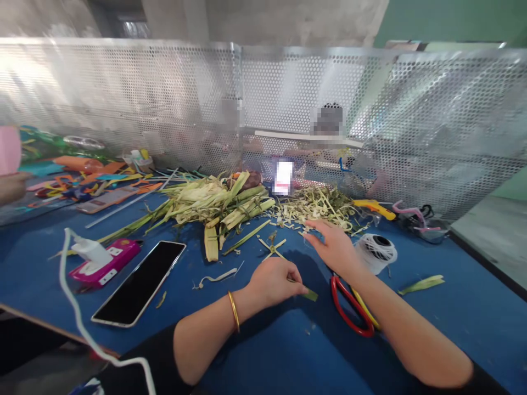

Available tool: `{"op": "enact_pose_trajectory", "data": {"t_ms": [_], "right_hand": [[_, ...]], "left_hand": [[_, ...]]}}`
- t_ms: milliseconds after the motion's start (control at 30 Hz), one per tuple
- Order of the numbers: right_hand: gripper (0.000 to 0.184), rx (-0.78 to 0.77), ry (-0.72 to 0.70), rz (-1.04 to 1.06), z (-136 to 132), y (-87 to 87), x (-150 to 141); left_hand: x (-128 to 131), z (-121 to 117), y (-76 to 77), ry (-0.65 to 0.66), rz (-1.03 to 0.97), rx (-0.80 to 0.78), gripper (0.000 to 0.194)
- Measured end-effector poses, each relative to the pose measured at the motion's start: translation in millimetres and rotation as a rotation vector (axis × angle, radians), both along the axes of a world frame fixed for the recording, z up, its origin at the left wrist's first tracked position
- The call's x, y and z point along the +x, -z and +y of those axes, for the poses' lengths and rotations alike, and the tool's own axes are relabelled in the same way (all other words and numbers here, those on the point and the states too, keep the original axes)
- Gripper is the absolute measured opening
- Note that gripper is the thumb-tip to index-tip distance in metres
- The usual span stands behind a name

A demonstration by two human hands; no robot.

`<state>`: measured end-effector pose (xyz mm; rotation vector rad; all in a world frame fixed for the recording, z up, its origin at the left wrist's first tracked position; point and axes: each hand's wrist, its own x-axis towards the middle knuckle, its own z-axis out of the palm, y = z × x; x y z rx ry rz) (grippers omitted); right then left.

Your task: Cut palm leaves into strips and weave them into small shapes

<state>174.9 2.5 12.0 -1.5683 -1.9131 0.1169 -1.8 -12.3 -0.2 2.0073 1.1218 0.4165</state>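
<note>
My left hand (276,281), with a gold bangle at the wrist, is closed in a pinch on a short green leaf strip (310,295) low over the blue table. Beyond its knuckles lies a small star-shaped piece of crossed leaf strips (272,248). My right hand (329,244) reaches forward, thumb and fingers apart, close to a heap of cut leaf scraps (317,206); I see nothing held in it. Red-handled scissors (349,312) lie partly under my right forearm. Beside that arm stands a spool of white thread (376,252).
A pile of long leaf strips (197,200) lies at the back. To the left are a phone (140,282), a pink power strip (105,266) and a white cable (78,323). A yellow glue gun (374,208) rests back right. A perforated metal screen (185,104) borders the table. Another person's hand (12,188) shows far left.
</note>
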Motion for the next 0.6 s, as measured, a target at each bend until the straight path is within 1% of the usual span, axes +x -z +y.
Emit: {"op": "enact_pose_trajectory", "data": {"t_ms": [33, 100, 133, 200, 267, 367, 467, 533, 600], "right_hand": [[0.028, -0.078, -0.013, 0.042, -10.9, -0.6, -0.3], [0.027, -0.314, -0.096, 0.096, -33.7, 0.2, -2.2], [0.027, -0.394, -0.128, 0.114, -44.3, 1.2, -3.8], [0.021, -0.479, -0.157, 0.143, -61.3, 3.9, -7.2], [0.018, -0.502, -0.18, 0.192, -71.6, 6.2, -10.2], [0.019, -0.504, -0.202, 0.242, -77.3, 7.5, -12.5], [0.022, -0.521, -0.193, 0.178, -78.4, 6.8, -12.0], [0.026, -0.527, -0.185, 0.146, -78.7, 6.2, -9.5], [0.031, -0.514, -0.189, 0.195, -78.6, 5.9, -5.4]], "left_hand": [[0.2, 0.3, 0.6, -0.005, -0.011, 0.002, 0.011], [0.7, 0.2, 2.0, -0.006, -0.031, 0.018, 0.013], [1.0, -0.1, 2.7, -0.005, -0.036, 0.028, 0.014], [1.4, -0.8, 4.0, 0.007, -0.043, 0.046, 0.015], [1.5, -1.0, 5.1, 0.038, -0.055, 0.037, 0.011], [0.9, -0.2, 6.1, 0.078, -0.087, -0.03, 0.006], [-0.3, 2.2, 5.4, 0.091, -0.108, -0.099, 0.007], [-1.7, 5.2, 3.6, 0.085, -0.116, -0.107, 0.011], [-3.1, 8.7, 0.9, 0.035, -0.15, -0.087, 0.016]]}}
